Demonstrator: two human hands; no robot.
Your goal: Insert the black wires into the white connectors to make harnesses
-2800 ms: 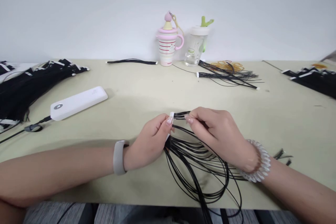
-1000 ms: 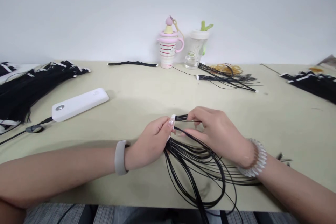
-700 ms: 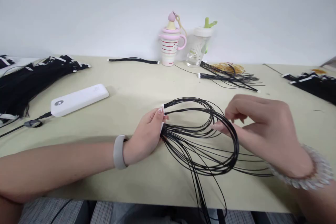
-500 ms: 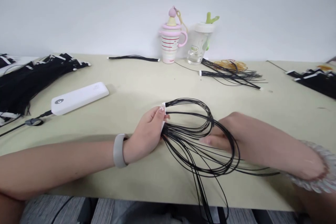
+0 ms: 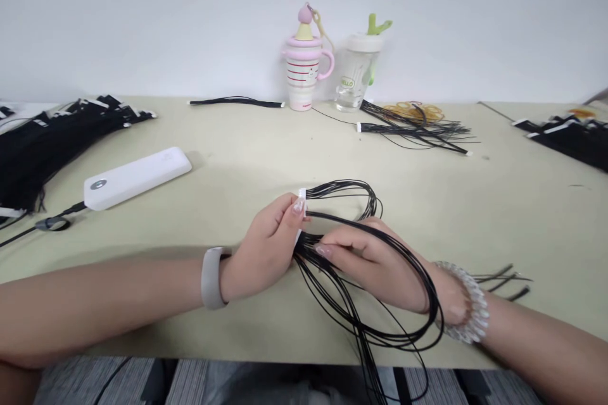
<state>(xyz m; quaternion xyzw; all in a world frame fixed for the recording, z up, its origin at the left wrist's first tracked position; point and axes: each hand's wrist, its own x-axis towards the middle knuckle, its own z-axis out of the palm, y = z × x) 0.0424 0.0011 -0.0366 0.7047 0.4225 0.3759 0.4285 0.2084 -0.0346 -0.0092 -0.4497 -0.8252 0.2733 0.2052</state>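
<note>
Many black wires [image 5: 357,329], looped rightward toward the table's front edge [image 5: 266,354], are pinched by the right hand [image 5: 380,266] beside the white connector [image 5: 302,193] gripped by the left hand [image 5: 263,250].

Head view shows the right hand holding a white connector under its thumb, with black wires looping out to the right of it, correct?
Not quite: in the head view, the left hand holds the white connector under its thumb; black wires do loop out to the right.
</note>
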